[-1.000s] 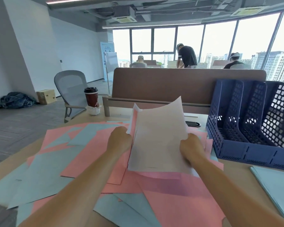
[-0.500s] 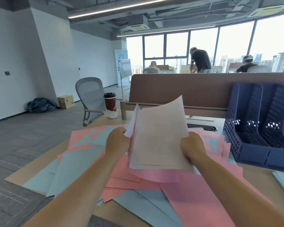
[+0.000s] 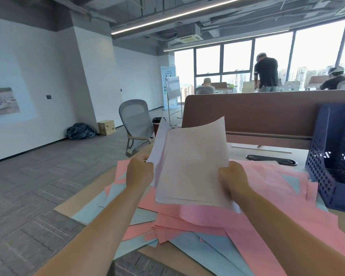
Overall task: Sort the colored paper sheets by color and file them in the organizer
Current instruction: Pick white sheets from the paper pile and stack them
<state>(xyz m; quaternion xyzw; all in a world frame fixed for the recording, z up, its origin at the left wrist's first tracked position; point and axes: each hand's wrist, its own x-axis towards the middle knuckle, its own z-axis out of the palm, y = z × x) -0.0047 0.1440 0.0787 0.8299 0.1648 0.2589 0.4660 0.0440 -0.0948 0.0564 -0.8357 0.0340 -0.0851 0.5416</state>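
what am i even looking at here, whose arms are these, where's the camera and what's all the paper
There is no machine here. A person wears a wide-angle camera on the head, so the single picture looks forward and down along their own bare arms. The left hand and right hand each grip a side edge of a stack of pale sheets, held upright above the desk. On the desk lie loose pink sheets and light blue sheets, mixed and overlapping. At the right stands a dark blue organizer; the slot that shows looks empty.
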